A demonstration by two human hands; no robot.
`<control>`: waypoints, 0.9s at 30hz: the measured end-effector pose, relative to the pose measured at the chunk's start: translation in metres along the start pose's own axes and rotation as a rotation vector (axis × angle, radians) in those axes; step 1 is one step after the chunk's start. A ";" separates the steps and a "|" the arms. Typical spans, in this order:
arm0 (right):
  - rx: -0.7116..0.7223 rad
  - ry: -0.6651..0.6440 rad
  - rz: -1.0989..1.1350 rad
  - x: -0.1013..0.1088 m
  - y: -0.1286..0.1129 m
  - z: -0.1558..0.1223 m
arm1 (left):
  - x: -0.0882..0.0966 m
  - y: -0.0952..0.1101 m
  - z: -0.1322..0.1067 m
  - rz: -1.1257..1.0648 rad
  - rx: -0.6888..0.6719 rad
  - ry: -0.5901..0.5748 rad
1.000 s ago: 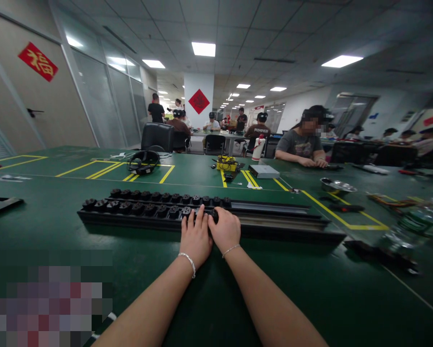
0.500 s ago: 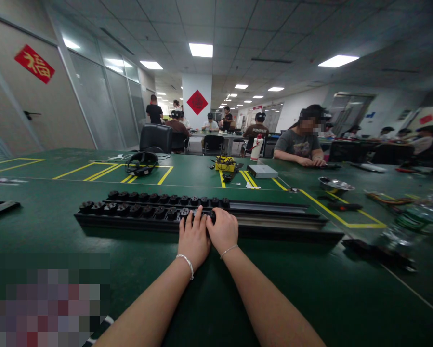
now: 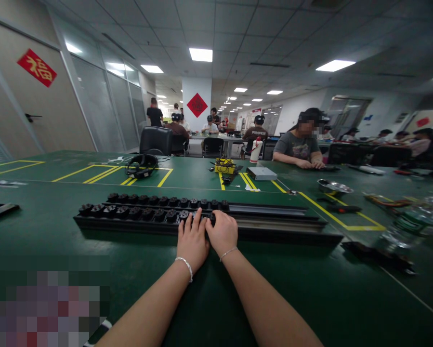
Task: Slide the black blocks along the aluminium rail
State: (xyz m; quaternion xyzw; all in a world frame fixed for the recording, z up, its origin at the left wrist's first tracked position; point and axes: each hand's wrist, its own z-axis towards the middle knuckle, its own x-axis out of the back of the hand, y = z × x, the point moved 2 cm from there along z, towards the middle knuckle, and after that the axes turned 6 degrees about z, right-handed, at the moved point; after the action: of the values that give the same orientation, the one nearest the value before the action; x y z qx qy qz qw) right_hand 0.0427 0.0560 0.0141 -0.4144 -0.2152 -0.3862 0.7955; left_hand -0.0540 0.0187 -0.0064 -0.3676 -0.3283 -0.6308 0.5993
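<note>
A long black tray (image 3: 284, 226) lies across the green table in front of me, its left half filled with two rows of small black round parts (image 3: 137, 206). My left hand (image 3: 191, 239) rests at the tray's near rail, fingers stretched forward over the last parts of the front row. Beside it, touching it, my right hand (image 3: 223, 230) is curled, its fingertips pressed on a black part at the end of that row. Each wrist wears a thin bracelet. The tray's right half holds no parts.
Black headphones (image 3: 141, 165), a yellow device (image 3: 225, 165), a grey box (image 3: 261, 173) and a metal bowl (image 3: 334, 186) lie farther back. Dark tools and cables (image 3: 378, 255) sit at the right. A seated person (image 3: 300, 144) works across the table; several others sit behind.
Both hands stay at the same spot on the tray. The view has shifted slightly; nothing else has visibly moved.
</note>
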 end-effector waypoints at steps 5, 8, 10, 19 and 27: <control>-0.002 -0.006 -0.015 0.000 0.000 0.001 | 0.001 0.001 0.000 -0.008 0.022 -0.014; -0.002 -0.007 -0.019 0.000 0.000 0.000 | 0.002 0.001 0.000 -0.005 0.018 -0.018; 0.002 -0.002 -0.019 0.000 0.000 0.000 | 0.002 0.000 0.001 -0.002 0.013 -0.013; -0.006 0.012 -0.008 0.000 0.001 0.000 | 0.001 0.000 0.000 0.004 0.001 -0.012; -0.017 0.013 -0.007 0.000 0.000 0.001 | 0.001 0.001 0.000 0.009 0.001 -0.016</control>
State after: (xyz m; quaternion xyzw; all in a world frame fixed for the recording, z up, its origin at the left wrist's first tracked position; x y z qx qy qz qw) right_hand 0.0428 0.0572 0.0144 -0.4180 -0.2082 -0.3937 0.7918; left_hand -0.0534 0.0186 -0.0055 -0.3738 -0.3319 -0.6248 0.5997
